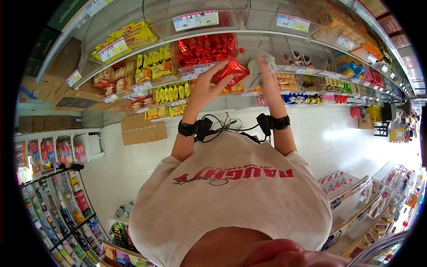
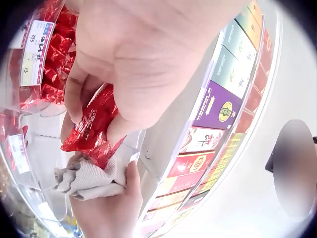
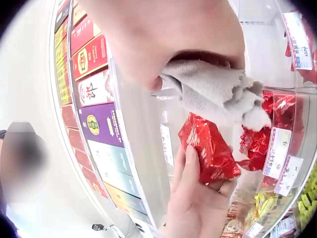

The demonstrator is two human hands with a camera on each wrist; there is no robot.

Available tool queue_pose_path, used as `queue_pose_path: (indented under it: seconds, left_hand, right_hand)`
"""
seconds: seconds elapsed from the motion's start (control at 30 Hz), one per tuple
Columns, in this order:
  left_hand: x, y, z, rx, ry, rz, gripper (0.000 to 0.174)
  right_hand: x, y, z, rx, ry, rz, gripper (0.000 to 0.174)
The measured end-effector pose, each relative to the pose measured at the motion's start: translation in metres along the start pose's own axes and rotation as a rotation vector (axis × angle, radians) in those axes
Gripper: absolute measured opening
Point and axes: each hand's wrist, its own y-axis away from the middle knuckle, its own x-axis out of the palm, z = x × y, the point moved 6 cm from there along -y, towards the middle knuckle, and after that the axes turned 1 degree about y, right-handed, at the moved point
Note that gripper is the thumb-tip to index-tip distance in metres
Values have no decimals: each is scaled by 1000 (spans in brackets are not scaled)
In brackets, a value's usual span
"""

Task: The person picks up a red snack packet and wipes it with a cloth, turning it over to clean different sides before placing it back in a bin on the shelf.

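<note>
My left hand (image 1: 205,89) grips a red foil-wrapped packet (image 1: 235,70), thumb on one side and fingers on the other. Pale lettering runs along the packet (image 2: 96,121) in the left wrist view. A crumpled grey cloth (image 3: 213,91) is held in my right hand (image 1: 270,84), close beside the packet. In the right wrist view, part of the cloth hangs out from under the curled fingers, just above the packet. Both hands are in front of a shelf bin of similar red packets (image 1: 208,47).
Clear plastic bins with price tags (image 1: 195,20) line the curved shelves. Yellow packets (image 1: 155,62) fill bins to the left. A cardboard box (image 1: 143,129) lies on the tiled floor below. Boxed goods (image 2: 218,106) stand on another shelf. Cables (image 1: 227,124) hang between the wrist cameras.
</note>
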Motion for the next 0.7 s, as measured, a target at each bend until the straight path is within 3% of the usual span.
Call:
queue_pose_path:
  seconds: [0.13,0.17,0.27,0.3,0.4,0.5,0.6,0.67,0.7]
  left_hand:
    - [11,1,-16,58,-18,49,51]
    - [12,-1,-18,69,-19,59,52]
    - [16,4,-15,-116,87,90,55]
    - [16,6,-12,-118,64,83,57]
    - [14,4,-3,-113,124,76,56]
    - [5,0,3,-70,101,-125,49]
    - [3,-6,4,-57,247,-330,37]
    - [8,-9,4,-86,160,-254,34]
    - [9,-8,-3,-110,92,-222,36]
  right_hand:
    - [19,9,8,211,172,247,36]
    - [17,5,6,109,198,243,26]
    - [21,7,26,-389,436,166,22]
    - [24,11,36,-467,473,179,24]
    - [15,15,32,-448,462,115,20]
    - [5,4,10,-104,-14,-164,24]
    - [22,2,-25,96,-330,-91,31]
    - [39,16,8,-47,-83,28,37]
    - [43,21,10,-24,-106,-3,35]
